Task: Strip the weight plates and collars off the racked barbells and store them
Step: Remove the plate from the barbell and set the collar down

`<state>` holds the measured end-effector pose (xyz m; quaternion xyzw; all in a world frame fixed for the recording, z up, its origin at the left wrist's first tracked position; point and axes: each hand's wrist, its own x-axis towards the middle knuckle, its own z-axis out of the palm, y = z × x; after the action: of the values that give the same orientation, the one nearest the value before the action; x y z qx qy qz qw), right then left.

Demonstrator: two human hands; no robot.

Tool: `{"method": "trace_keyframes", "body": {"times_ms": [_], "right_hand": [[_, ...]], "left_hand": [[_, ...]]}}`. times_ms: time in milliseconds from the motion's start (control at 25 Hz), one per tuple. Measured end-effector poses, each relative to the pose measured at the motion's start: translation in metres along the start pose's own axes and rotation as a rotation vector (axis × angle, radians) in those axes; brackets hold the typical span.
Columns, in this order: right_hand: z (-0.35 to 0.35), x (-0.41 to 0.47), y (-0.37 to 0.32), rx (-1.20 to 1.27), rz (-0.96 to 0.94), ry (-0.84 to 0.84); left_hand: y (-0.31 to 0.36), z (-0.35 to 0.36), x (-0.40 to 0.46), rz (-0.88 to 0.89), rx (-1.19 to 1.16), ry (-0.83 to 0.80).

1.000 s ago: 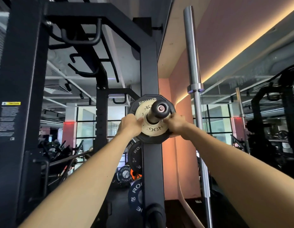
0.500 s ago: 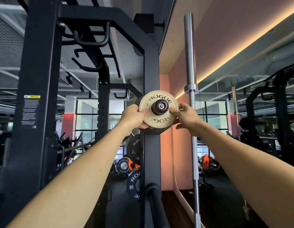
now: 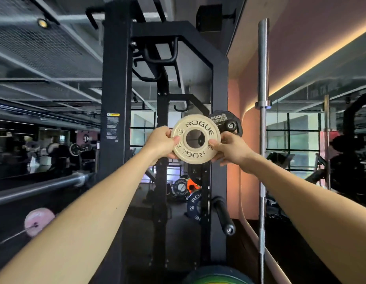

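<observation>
A small cream-coloured change plate (image 3: pixel 195 138) is held up in the air in front of the black rack upright (image 3: pixel 219 140), clear of any peg, its face turned toward the camera and its round centre hole open so the dark rack shows through. Raised dark lettering runs round the face: "ROGUE" along the top and the same word upside down along the bottom, with a small "1.5" and "KG" at the left edge and another weight mark at the right, partly under a thumb. The left hand (image 3: pixel 160 143) grips the plate's left rim with the thumb over the front, and the right hand (image 3: pixel 229 149) pinches the right rim the same way. Just behind and to the right, a black plate (image 3: pixel 220 118) reading "HAMMER STRENGTH" sits on a storage peg (image 3: pixel 230 126) on the upright. Lower down, a blue plate (image 3: pixel 194 202) shows "ROGUE" in part and "20". A yellow-headed warning label (image 3: pixel 113 128) on the nearer upright (image 3: pixel 114 99) has text too small to read. A steel barbell (image 3: pixel 263 78) stands vertical at the right.
</observation>
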<state>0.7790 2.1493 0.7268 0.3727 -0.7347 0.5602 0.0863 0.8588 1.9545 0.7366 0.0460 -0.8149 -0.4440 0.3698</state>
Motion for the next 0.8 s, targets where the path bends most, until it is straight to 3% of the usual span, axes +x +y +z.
{"method": "trace_keyframes", "body": {"times_ms": [200,560,800], "right_hand": [[0.09,-0.004,-0.047,0.064,-0.063,-0.075],[0.324,-0.015,-0.139,0.142,-0.104,-0.229],[0.415,-0.001,-0.175,0.122,-0.099,-0.252]], "left_hand": [[-0.016,-0.109,-0.034,-0.004,0.108,0.089],[-0.096,-0.349,-0.082,-0.062,0.277,0.154],[-0.139,-0.437,-0.079,-0.069,0.307,0.19]]}}
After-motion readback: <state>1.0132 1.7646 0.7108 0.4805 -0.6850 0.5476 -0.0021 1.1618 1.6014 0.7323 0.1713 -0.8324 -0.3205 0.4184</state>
